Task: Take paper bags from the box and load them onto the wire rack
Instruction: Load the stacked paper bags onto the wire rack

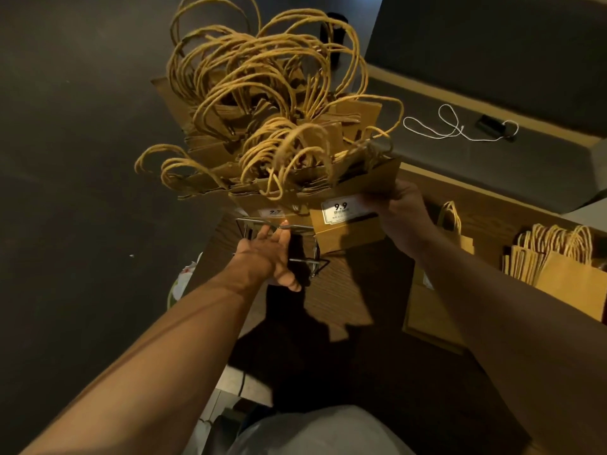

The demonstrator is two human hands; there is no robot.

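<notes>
Head view: left hand (267, 254) spread loosely on wire rack (297, 262) (bags (262, 133) above); right hand (402, 213) pinching bag (348, 229) beside rack.

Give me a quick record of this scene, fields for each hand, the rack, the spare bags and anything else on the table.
left hand: on the wire rack, fingers extended
right hand: grips a paper bag with a 9.9 label at the rack
rack load: many bags, handles up
spare bags: standing at right
table: wood grain
other: white cord on the far surface
</notes>
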